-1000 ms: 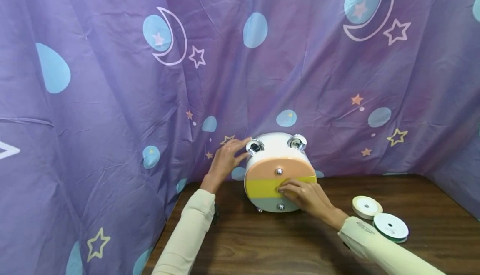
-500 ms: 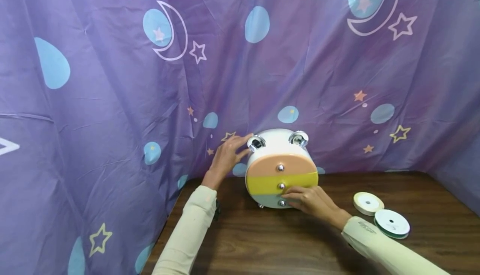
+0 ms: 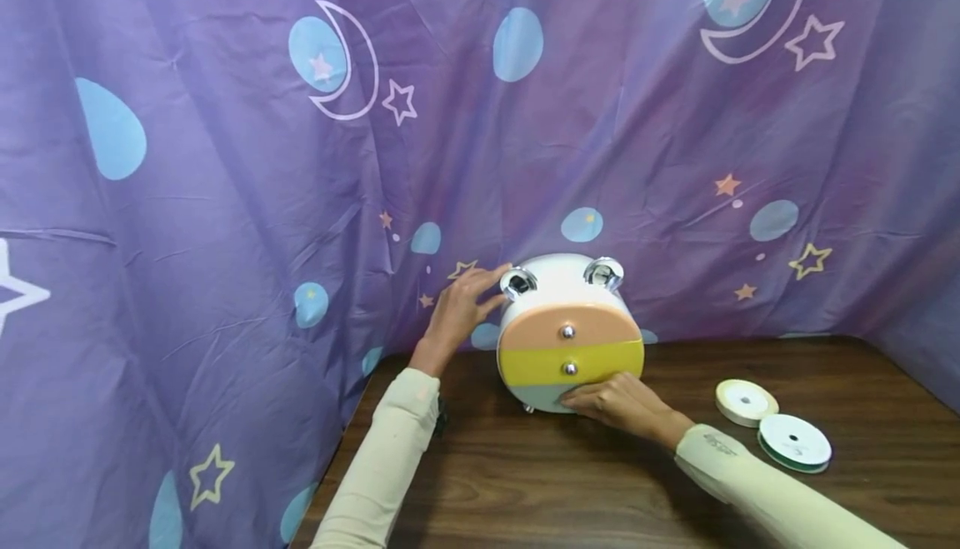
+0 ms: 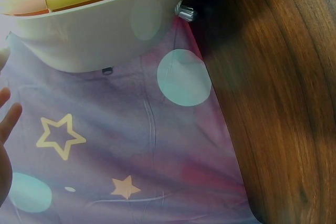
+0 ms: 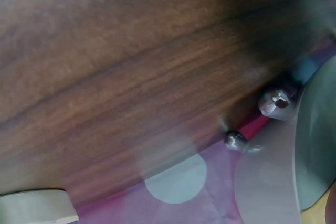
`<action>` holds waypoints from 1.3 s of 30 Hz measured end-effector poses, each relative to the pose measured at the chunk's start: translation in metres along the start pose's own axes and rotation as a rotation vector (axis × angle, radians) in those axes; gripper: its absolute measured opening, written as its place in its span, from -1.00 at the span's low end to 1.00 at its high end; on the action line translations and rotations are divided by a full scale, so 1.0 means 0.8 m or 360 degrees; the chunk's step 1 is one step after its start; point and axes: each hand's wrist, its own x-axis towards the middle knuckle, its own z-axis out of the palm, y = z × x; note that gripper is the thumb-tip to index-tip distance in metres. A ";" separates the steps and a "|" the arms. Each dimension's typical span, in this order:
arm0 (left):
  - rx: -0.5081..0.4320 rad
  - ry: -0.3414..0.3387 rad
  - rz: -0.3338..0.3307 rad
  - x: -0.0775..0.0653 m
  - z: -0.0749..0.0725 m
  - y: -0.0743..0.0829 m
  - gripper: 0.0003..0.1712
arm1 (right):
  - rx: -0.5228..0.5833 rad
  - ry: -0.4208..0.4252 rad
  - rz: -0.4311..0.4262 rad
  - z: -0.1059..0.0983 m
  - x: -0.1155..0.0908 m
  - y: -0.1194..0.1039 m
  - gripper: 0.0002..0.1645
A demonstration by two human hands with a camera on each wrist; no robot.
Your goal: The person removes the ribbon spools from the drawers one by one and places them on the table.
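A small drawer chest [image 3: 566, 278] with a rounded white body stands on the table. Its front has an orange drawer [image 3: 536, 332], a yellow drawer [image 3: 525, 363] and a grey-green drawer [image 3: 536, 396], all flush. Two silver ring-shaped ears sit on top. My left hand [image 3: 459, 307] holds the left ear [image 3: 517, 283] between thumb and index finger; its other fingertips show apart at the left wrist view's edge. My right hand [image 3: 618, 403] pinches at the bottom drawer's knob, which the fingers hide in the head view. The middle knob [image 3: 570, 369] and top knob [image 3: 567, 332] are uncovered.
Two ribbon spools, a cream spool [image 3: 746, 402] and a white spool with a green edge [image 3: 795, 442], lie to the right on the dark wooden table [image 3: 525, 482]. A purple curtain [image 3: 442, 157] with moons and stars hangs close behind the chest.
My right hand has moved down from the yellow drawer's knob to the grey-green drawer's knob. The left hand stays at the left ear. The head view has shifted slightly.
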 end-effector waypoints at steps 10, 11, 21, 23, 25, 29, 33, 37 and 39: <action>-0.0001 -0.0006 -0.0003 -0.001 -0.001 0.004 -0.32 | 0.0028 0.0026 -0.0088 0.002 0.000 0.006 -0.63; 0.0001 -0.0010 -0.0002 -0.002 0.000 0.004 -0.32 | 0.0043 0.0035 -0.0106 0.002 0.000 0.006 -0.64; 0.0000 -0.0008 0.0011 -0.003 0.000 0.003 -0.32 | 0.0052 0.0022 -0.0206 0.002 0.001 0.007 -0.62; -0.0003 0.0002 0.0012 -0.001 0.000 0.003 -0.32 | 0.0047 0.0023 -0.0214 0.001 0.002 0.008 -0.63; 0.0000 0.0006 0.0006 0.001 0.000 0.002 -0.32 | 0.0040 0.0025 -0.0219 0.001 0.002 0.008 -0.65; 0.0000 0.0001 -0.0009 0.002 0.000 0.001 -0.32 | 0.0005 0.0018 -0.0211 0.001 0.000 0.006 -0.67; -0.0005 -0.0027 -0.0024 0.003 0.000 0.001 -0.32 | -0.0148 -0.0005 -0.0165 0.003 -0.004 0.001 -0.59; -0.0007 -0.0036 -0.0024 0.002 0.001 0.001 -0.31 | -0.0288 -0.0002 -0.0128 0.003 -0.004 -0.001 -0.57; -0.0020 -0.0023 -0.0016 0.001 0.002 0.001 -0.30 | -0.0313 0.0020 -0.0142 0.003 -0.003 0.000 -0.57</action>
